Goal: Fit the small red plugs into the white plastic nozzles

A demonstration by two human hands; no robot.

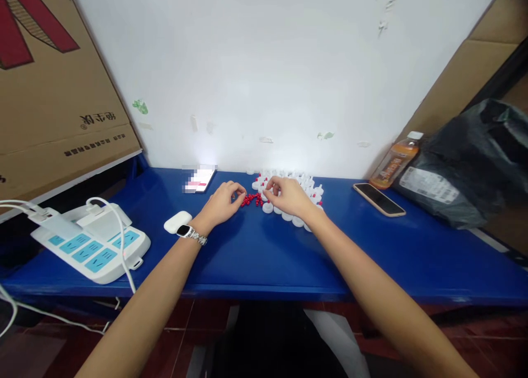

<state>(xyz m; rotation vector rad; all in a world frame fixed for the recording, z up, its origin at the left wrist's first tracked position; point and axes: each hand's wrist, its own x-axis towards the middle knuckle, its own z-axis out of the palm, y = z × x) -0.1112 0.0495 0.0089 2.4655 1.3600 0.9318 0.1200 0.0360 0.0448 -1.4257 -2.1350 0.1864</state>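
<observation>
Small red pieces [249, 200] lie in a loose pile on the blue table, between my two hands. My left hand [225, 203] is at the left edge of that pile, its fingers curled and thumb close to the forefinger. Whatever it may pinch is too small to make out. Many white plastic caps [289, 217] stand in a cluster to the right, some topped with red. Over the cluster's left part, my right hand [286, 195] is bent with thumb and forefinger together at a cap. Its palm hides several caps.
A lit phone [202, 178] and a white earbud case [177, 222] lie left. The white power strip [99, 251] with cables sits at the far left. To the right are a dark phone [379, 199], a drink bottle [396, 160] and a black plastic bag [466, 163]. A white wall [284, 64] rises behind.
</observation>
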